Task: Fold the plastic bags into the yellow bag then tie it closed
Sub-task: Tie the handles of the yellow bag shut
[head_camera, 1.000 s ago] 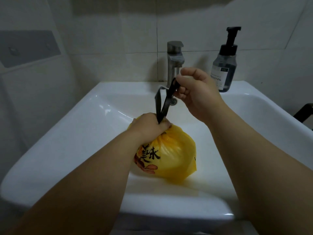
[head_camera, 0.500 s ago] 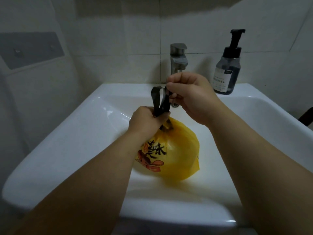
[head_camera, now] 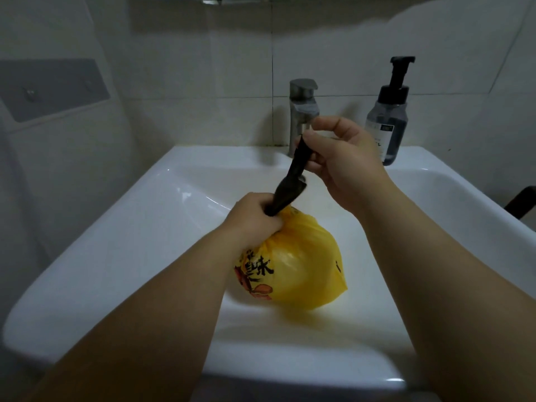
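Yellow bag (head_camera: 304,265) sits in sink (head_camera: 139,233) basin, left hand (head_camera: 252,219) clenched round its gathered neck and base of black strip (head_camera: 293,175), right hand (head_camera: 345,161) pinching strip's top end before faucet (head_camera: 301,111), strip taut between hands.

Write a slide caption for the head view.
Over a white sink, left hand grips the yellow bag at its neck; right hand pinches a dark strip rising from it.
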The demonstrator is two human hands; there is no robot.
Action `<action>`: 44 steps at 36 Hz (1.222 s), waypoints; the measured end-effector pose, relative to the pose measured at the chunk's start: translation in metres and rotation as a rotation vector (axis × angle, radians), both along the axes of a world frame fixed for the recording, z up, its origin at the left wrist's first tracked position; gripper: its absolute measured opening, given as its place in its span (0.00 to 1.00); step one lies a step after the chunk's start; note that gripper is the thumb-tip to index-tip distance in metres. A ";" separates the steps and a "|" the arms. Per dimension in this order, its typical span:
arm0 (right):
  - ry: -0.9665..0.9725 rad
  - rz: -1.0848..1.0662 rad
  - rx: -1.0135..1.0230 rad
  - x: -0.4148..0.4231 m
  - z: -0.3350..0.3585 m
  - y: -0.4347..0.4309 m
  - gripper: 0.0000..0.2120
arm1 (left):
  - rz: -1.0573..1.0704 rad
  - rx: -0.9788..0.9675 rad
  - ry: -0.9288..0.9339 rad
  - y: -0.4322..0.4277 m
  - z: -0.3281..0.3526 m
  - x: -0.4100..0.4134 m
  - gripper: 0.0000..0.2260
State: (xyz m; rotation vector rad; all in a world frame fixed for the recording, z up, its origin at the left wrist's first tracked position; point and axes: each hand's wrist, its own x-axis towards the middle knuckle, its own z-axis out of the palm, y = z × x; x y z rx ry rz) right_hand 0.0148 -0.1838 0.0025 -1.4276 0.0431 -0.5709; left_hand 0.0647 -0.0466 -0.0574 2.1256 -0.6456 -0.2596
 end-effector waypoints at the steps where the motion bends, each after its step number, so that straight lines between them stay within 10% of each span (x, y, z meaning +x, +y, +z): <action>1: 0.015 -0.023 -0.062 -0.001 0.000 0.000 0.07 | -0.018 0.000 0.006 0.001 -0.001 0.000 0.18; 8: 0.248 -0.066 -0.207 -0.004 -0.008 -0.002 0.35 | -0.029 -0.153 0.130 0.002 0.002 -0.002 0.11; 16: 0.440 0.126 -0.270 0.003 -0.025 0.005 0.10 | -0.055 -0.202 0.121 0.003 0.006 0.003 0.10; 26: 0.448 0.163 -0.263 0.009 -0.035 -0.001 0.10 | 0.243 -0.352 0.109 0.001 0.010 0.005 0.18; 32: 0.359 -0.002 -0.590 0.008 -0.037 0.007 0.07 | 0.413 -0.160 -0.184 0.011 0.007 0.014 0.24; 44: 0.376 -0.005 -0.421 0.004 -0.040 0.015 0.12 | 0.209 -0.513 0.238 0.012 0.007 0.012 0.05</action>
